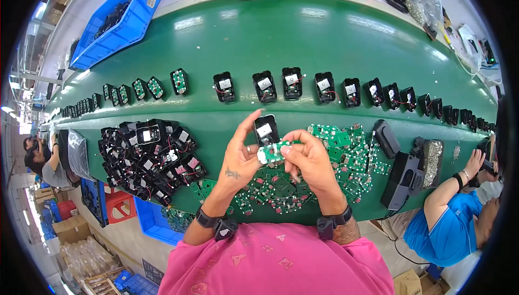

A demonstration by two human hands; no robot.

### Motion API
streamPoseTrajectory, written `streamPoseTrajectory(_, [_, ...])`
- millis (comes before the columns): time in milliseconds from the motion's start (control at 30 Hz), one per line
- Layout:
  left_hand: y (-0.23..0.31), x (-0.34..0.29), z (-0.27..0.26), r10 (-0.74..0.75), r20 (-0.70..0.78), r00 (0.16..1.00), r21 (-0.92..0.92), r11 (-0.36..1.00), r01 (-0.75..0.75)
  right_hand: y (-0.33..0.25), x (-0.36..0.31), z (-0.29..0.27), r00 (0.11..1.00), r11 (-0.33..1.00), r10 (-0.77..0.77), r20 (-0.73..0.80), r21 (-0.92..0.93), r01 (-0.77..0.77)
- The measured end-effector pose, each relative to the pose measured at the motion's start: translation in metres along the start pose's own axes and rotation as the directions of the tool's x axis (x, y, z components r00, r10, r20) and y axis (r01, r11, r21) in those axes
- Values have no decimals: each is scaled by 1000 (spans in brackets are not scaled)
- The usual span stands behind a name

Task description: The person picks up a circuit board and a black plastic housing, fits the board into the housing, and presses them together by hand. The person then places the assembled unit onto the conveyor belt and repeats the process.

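Note:
My left hand (241, 157) is wrapped round a small black plastic case (266, 126), its fingers along the left side. A white block shows inside the open case. My right hand (312, 160) pinches a green circuit board (270, 153) between thumb and fingers, just below the case and overlapping its near end. The left thumb is close to the board's left end; whether it touches is hard to see. Under and beside my hands lies a spread pile of loose green circuit boards (346, 154).
A heap of black cases (146, 160) lies left. Further back runs a row of cases, some with white blocks (292, 81), others with boards (179, 81). A blue crate (121, 19) stands far left; a grey-black device (401, 181) sits right, near a co-worker (451, 219).

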State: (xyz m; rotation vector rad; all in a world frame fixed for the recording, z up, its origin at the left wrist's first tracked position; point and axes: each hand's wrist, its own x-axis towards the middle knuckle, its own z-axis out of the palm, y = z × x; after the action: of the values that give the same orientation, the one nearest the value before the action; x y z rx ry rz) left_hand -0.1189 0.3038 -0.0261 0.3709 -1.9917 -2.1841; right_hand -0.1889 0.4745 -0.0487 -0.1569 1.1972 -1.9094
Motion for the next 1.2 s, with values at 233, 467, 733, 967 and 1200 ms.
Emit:
streamPoseTrajectory(233, [-4, -1, -5, 0, 95, 995, 43, 999, -4, 6, 0, 3, 999, 999, -36, -19, -10, 36])
streamPoseTrajectory(467, [6, -3, 5, -60, 86, 995, 87, 995, 52, 5, -2, 3, 986, 988, -127, -111, -105, 116])
streamPoseTrajectory(733, [10, -2, 6, -78, 107, 991, -48, 995, 84, 17, 0, 3, 937, 917, -326, -126, -281, 282])
streamPoseTrajectory(967, [11, -2, 9, -129, 107, 986, -2, 992, 130, 6, -1, 8, 744, 501, -668, 29, -722, 478])
streamPoseTrajectory(1200, [11, -4, 15, -154, 123, 980, -41, 986, 160, 16, 9, 2, 759, 685, -644, -98, -514, 515])
